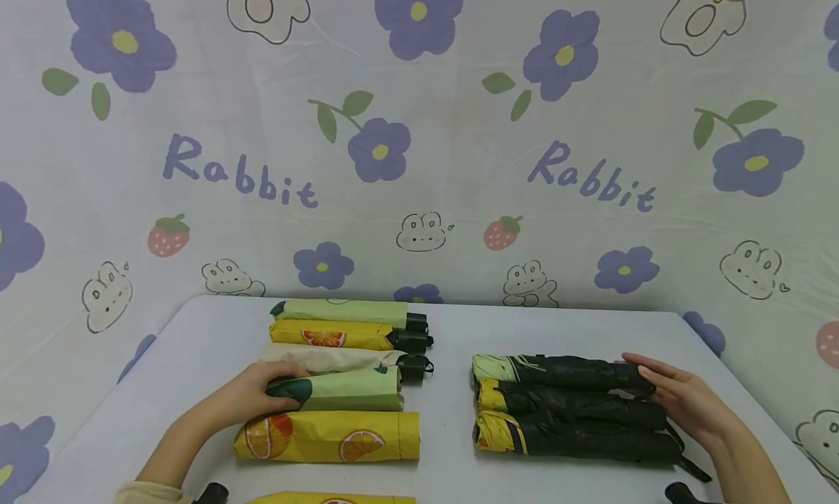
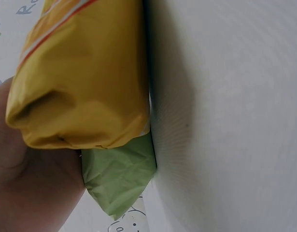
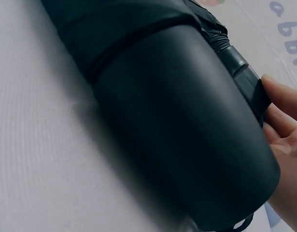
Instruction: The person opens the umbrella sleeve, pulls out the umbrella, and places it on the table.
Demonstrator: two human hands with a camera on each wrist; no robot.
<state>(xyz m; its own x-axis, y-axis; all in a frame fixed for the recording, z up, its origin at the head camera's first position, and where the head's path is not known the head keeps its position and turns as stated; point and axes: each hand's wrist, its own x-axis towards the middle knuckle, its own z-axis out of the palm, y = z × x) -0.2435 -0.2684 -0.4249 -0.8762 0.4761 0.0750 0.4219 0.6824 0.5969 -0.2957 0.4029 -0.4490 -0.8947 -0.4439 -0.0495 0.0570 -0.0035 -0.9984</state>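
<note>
In the head view my left hand [image 1: 245, 395] grips the left end of a light green umbrella sleeve [image 1: 350, 391], thumb on the near side. A yellow umbrella sleeve with orange slices [image 1: 314, 437] lies just in front; it fills much of the left wrist view, the green sleeve [image 2: 119, 174] behind it. My right hand [image 1: 688, 398] pinches the handle end of the farthest black folded umbrella [image 1: 570, 373], which has a green tip. Two black folded umbrellas with yellow tips, the middle one [image 1: 583, 403] and the nearest one [image 1: 583, 442], lie alongside. The nearest handle [image 3: 187, 130] looms large in the right wrist view.
Behind the green sleeve lie three covered umbrellas with black handles: cream [image 1: 328, 358], yellow [image 1: 354, 335] and green [image 1: 354, 312]. Another yellow sleeve [image 1: 301, 498] shows at the bottom edge. Dark rounded objects stand at the lower left [image 1: 213, 494] and lower right [image 1: 680, 494]. A patterned cloth [image 1: 459, 220] hangs behind the white table [image 1: 446, 416].
</note>
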